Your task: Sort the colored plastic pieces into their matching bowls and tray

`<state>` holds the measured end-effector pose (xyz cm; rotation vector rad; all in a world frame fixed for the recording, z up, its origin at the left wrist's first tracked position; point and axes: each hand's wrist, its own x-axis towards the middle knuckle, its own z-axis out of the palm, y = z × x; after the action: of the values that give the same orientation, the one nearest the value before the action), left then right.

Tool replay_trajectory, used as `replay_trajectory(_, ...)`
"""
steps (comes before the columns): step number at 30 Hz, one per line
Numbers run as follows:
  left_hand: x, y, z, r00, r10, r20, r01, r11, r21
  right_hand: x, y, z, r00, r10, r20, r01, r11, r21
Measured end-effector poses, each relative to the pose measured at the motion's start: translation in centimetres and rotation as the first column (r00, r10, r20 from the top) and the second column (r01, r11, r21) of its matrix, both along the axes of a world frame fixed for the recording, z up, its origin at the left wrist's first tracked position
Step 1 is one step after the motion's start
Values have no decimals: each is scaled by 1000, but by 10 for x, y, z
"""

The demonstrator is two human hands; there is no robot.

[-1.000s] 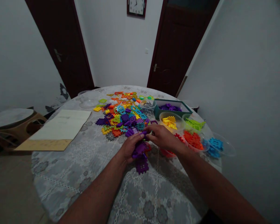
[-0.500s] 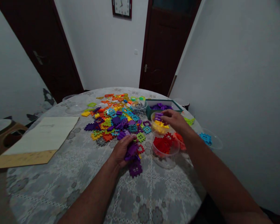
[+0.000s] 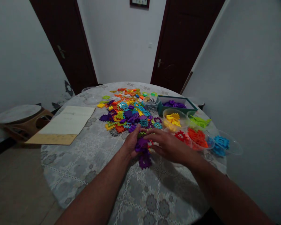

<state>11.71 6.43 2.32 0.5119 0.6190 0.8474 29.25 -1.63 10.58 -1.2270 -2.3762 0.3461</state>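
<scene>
Purple interlocking plastic tiles (image 3: 142,152) sit in your left hand (image 3: 132,140), fingers curled round them, just below the loose tile pile (image 3: 127,115). Right hand (image 3: 168,145) half-open alongside, hold unclear. Light, stiff, slick: grip by the notched edges.

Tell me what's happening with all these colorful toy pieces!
A person's left hand is holding purple toy pieces over a round table, and the right hand is close beside them. A big messy pile of colorful pieces lies nearby. Next to it are clear bowls of sorted pieces and a green tray of purple ones.
</scene>
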Motion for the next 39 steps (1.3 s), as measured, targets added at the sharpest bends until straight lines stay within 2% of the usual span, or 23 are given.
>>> replay_trajectory(3,0,1,0,999,-35,13,36,999,-26,-24,-3,-19,992,-13,127,11,1000,15)
replay_trajectory(6,0,2,-1,998,-60,19,60,997,-53,-26,1,-25,993,-49,105,46,999,24)
replay_trajectory(8,0,2,0,997,-72,36,74,995,-64,-20,1,-19,997,-73,-5,73,997,-4)
replay_trajectory(11,-3,2,3,993,-91,75,95,993,-63,-1,3,-2,971,-168,-170,150,982,-112)
replay_trajectory(13,-5,2,5,991,-97,92,102,993,-57,18,12,7,954,-229,-193,192,962,-195)
replay_trajectory(16,-9,2,7,992,-79,99,85,994,-67,55,40,14,915,-336,-221,253,908,-334)
replay_trajectory(18,-10,1,7,992,-66,105,75,994,-82,82,65,16,819,-484,-310,355,850,-388)
replay_trajectory(20,-11,1,7,992,-69,103,78,993,-88,107,89,17,632,-606,-483,491,796,-355)
replay_trajectory(22,-10,1,6,992,-82,93,89,993,-75,127,107,19,435,-630,-643,616,729,-299)
replay_trajectory(23,-10,2,5,992,-88,87,94,993,-65,133,112,20,377,-626,-683,666,695,-271)
replay_trajectory(24,-10,2,4,992,-96,79,100,994,-53,136,114,20,361,-626,-691,706,668,-236)
replay_trajectory(25,-9,2,2,992,-105,70,108,993,-42,135,111,21,385,-631,-674,729,655,-197)
replay_trajectory(26,-9,2,1,992,-114,60,116,993,-33,130,106,21,438,-636,-635,730,664,-162)
replay_trajectory(27,-9,2,0,991,-122,49,123,992,-26,121,97,20,516,-630,-580,700,701,-139)
replay_trajectory(29,-8,2,-1,991,-133,35,133,991,-7,93,73,17,702,-552,-450,556,819,-138)
replay_trajectory(31,-8,1,-1,988,-148,35,147,989,22,58,48,12,871,-391,-298,367,920,-135)
replay_trajectory(32,-7,0,-1,987,-155,38,154,987,41,40,36,8,919,-310,-244,292,950,-107)
replay_trajectory(35,-5,-3,3,983,-179,45,173,979,109,-1,16,-6,983,-153,-97,147,987,-65)
replay_trajectory(39,-2,-7,8,980,-199,23,194,973,127,-18,11,-18,987,-153,-46,151,988,-35)
